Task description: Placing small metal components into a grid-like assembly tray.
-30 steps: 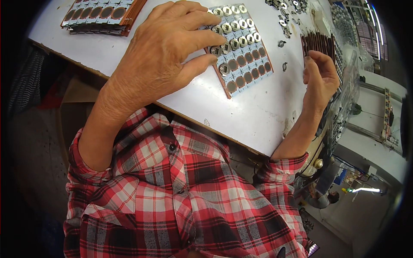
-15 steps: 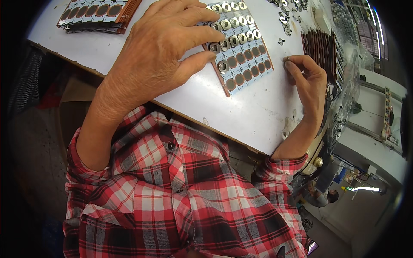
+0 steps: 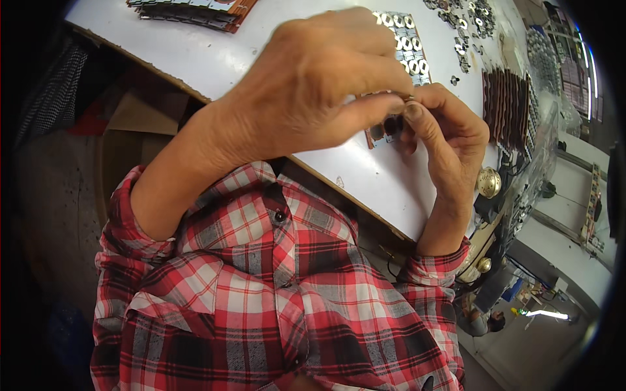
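My left hand (image 3: 326, 85) and my right hand (image 3: 453, 133) meet at their fingertips over a light-blue circuit board panel (image 3: 411, 55). Both thumbs and forefingers are pinched around a tiny metal piece (image 3: 409, 99), mostly hidden by the fingers. Rows of shiny silver clips sit on the far part of the panel. Dark round pads show at its near end, beneath my fingers. Much of the panel is covered by my hands, and the left hand is somewhat blurred.
Loose metal clips (image 3: 462, 49) lie scattered at the far right of the white table (image 3: 215, 49). A standing row of brown-edged panels (image 3: 505, 107) is beside them. Another panel stack (image 3: 195, 14) lies far left. A round brass-coloured object (image 3: 489, 182) is by the right wrist.
My left hand has left the panel's clips and moved right. My right hand has come left with the small metal piece, and their fingertips now meet. The view has shifted slightly.
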{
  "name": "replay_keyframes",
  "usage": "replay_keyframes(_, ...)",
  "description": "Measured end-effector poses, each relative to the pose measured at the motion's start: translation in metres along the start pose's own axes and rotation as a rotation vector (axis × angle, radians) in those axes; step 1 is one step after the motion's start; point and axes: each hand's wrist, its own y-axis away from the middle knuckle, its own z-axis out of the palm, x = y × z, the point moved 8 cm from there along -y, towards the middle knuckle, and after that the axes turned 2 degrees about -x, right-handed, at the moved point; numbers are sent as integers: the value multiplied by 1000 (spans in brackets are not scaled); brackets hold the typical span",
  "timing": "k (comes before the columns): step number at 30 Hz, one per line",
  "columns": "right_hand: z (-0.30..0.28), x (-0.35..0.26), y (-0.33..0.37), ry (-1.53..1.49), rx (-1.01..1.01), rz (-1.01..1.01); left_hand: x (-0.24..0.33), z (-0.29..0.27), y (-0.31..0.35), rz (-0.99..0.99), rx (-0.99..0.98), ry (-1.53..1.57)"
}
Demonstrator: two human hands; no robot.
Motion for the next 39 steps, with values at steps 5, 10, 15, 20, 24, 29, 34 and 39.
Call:
replay_keyframes(5, 7, -2, -2, 93, -27, 22, -10, 18, 11, 144, 95, -93)
replay_keyframes(10, 5, -14, 2, 226, 109, -230, -19, 23, 9, 77, 79, 71)
replay_keyframes(15, -4, -7, 0, 192, 111, -107, -9, 3, 3, -44, -17, -38)
replay_keyframes(20, -11, 10, -4, 167, 51, 17, 5, 26, 24, 590, 130, -883)
replay_keyframes(24, -10, 6, -3, 212, 4, 20, -11, 38, 27, 531, 78, -986)
replay_keyframes(29, -15, 7, -1, 237, -7, 7, -5, 23, 6, 27, -188, -447)
replay_keyframes(34, -9, 3, 1, 283, -76, 31, -5, 20, 4, -64, -154, -300)
replay_keyframes(39, -10, 4, 1, 260, 15, 25, -5, 22, 5, -44, -152, -361)
